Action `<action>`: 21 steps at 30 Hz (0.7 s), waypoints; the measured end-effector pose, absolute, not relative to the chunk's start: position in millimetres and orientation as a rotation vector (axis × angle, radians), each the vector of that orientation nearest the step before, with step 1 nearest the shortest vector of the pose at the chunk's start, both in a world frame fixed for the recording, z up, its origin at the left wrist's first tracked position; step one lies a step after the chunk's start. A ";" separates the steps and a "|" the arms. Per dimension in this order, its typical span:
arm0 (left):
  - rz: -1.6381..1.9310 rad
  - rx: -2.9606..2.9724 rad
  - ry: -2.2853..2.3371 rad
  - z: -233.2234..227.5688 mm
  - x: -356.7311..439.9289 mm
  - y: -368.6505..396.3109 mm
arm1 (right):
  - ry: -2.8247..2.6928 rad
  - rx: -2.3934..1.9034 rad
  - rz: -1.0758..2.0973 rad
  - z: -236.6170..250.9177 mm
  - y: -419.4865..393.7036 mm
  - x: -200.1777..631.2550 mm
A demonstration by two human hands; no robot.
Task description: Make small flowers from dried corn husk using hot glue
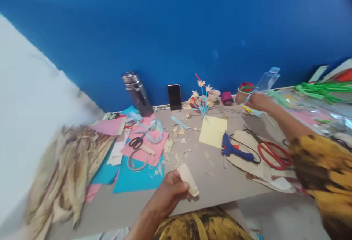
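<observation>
My left hand (173, 188) is closed on a flat, pale cream strip of dried husk (188, 180), pinched between thumb and fingers above the table's front edge. At the back right, my right hand (257, 102) reaches down beside a small cup with red in it (244, 92) and a clear plastic bottle (266, 80). Its fingers look bent together over a light blue piece (257, 112) and a small yellow thing (246, 109); what they grip is hidden. Pale star-shaped flowers on blue stems (204, 102) stand near the wall.
Dried husks (79, 163) hang over the left side. Black-handled scissors (136, 142) and a tape ring (139, 160) lie on pink and blue sheets (137, 179). A blue glue gun (238, 152), red-handled scissors (275, 155), a flask (139, 95) and a phone (174, 97) are around.
</observation>
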State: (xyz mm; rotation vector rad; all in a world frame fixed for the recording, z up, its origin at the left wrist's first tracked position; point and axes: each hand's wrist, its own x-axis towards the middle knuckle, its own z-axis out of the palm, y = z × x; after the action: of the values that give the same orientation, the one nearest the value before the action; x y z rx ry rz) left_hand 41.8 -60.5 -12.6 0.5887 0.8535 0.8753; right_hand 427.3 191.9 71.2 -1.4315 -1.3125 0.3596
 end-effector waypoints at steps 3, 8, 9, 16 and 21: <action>0.902 0.738 0.910 -8.1 38.1 -58.5 | -1.608 -1.460 0.581 66.0 129.5 392.7; 0.912 0.825 0.903 0.2 44.4 -61.1 | -1.868 -1.278 1.060 9.2 -16.0 294.5; 0.904 0.850 0.892 1.1 46.6 -62.5 | -1.844 -1.223 1.213 -1.1 -34.5 276.6; 0.874 1.608 1.506 -2.4 9.4 -59.2 | -1.738 -1.265 1.141 -34.3 -57.0 236.8; 0.653 1.984 2.283 -12.6 -59.2 -48.2 | -1.757 -1.313 0.893 -54.9 -61.9 244.3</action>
State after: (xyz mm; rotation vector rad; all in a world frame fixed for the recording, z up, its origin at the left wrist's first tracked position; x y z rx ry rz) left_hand -59.2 -48.2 -12.6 1.9842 2.2830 0.6532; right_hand 244.3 -61.9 -54.9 -1.3130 -1.7565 0.8933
